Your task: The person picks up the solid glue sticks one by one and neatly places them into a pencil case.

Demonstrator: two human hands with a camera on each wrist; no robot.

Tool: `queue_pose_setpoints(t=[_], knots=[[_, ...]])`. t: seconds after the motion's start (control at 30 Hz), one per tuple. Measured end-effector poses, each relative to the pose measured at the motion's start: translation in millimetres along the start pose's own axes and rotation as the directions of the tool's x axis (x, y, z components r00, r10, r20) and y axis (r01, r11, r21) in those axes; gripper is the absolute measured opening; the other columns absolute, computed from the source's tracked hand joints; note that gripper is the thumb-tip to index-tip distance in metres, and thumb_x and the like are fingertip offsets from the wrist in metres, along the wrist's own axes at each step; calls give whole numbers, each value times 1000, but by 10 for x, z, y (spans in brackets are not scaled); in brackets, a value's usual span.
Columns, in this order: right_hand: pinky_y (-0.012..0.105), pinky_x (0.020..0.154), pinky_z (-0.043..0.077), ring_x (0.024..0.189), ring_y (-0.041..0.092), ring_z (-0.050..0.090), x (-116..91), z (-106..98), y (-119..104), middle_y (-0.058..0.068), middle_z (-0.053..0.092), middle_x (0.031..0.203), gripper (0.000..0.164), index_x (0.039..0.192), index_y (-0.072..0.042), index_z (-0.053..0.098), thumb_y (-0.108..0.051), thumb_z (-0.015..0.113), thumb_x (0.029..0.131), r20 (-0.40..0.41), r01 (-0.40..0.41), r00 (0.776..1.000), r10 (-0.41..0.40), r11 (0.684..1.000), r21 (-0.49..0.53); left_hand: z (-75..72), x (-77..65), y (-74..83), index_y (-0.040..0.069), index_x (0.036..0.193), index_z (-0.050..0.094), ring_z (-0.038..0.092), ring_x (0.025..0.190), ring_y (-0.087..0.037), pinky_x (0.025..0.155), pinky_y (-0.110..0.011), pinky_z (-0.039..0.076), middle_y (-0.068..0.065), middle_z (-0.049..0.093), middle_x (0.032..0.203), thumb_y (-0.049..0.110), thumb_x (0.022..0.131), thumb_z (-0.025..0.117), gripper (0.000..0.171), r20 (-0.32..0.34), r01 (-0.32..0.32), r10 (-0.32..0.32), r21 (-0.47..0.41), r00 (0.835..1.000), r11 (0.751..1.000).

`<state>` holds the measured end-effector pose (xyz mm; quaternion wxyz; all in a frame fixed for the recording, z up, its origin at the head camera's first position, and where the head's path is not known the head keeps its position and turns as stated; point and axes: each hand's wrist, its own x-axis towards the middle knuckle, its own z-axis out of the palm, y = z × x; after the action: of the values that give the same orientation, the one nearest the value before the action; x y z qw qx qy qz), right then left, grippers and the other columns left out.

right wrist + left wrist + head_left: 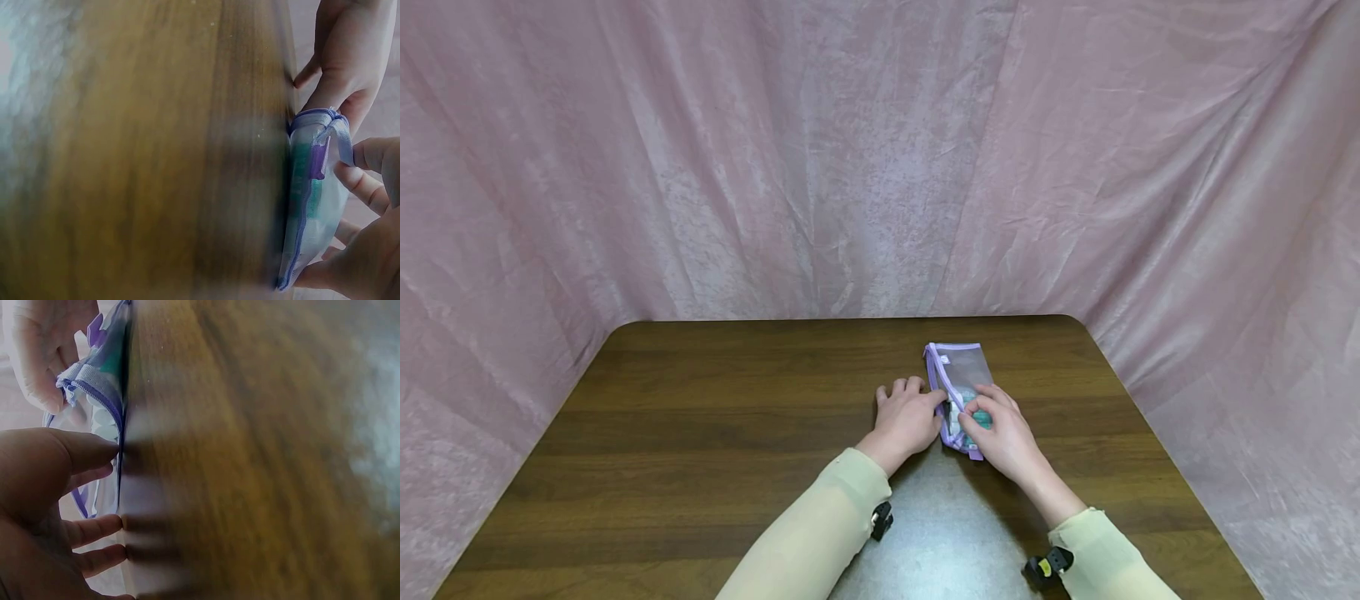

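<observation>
A see-through zip pouch (967, 365) with purple edging lies on the table, its zipped side gaping toward the left. Inside show a teal item (301, 164) and rounded white pieces (105, 419). My right hand (1011, 437) pinches the upper zipper edge (342, 140) between thumb and forefinger, lifting it away from the lower one. With fingers spread on the tabletop, my left hand (907, 421) presses the pouch's lower zipper edge (120, 469) down. A small purple tab (319, 159) sticks out at the pouch's near end.
The brown wooden table (700, 433) has rounded far corners, and the pouch lies right of its middle toward the back. Behind it hangs a pink velvety curtain (850, 167). A glossy light reflection (955, 533) covers the tabletop near me.
</observation>
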<state>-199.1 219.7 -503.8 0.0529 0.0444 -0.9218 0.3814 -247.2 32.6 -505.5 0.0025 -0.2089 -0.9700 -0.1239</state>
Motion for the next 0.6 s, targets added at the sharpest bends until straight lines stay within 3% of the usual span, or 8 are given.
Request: queue_pose_setpoints(t=[0.2,0.6], knots=[[71,123,30,159,49,34,-6,7,-7,20,55,161,13,94,-17,72,-22,73,106,-1,3,1000,-3,1000,-1,13,5,-18,31,149,70,50,144,-37,115,-69,36,-9,59,154,35,107,68,42,43,13,-13,-5,999,1000],[70,125,27,158,51,34,16,64,-37,21,57,159,12,92,-17,69,-21,75,102,-8,0,1000,-1,1000,-25,-72,-100,-144,20,142,74,59,137,-37,111,-63,45,-9,66,147,35,107,71,38,-36,-15,13,-60,999,998]])
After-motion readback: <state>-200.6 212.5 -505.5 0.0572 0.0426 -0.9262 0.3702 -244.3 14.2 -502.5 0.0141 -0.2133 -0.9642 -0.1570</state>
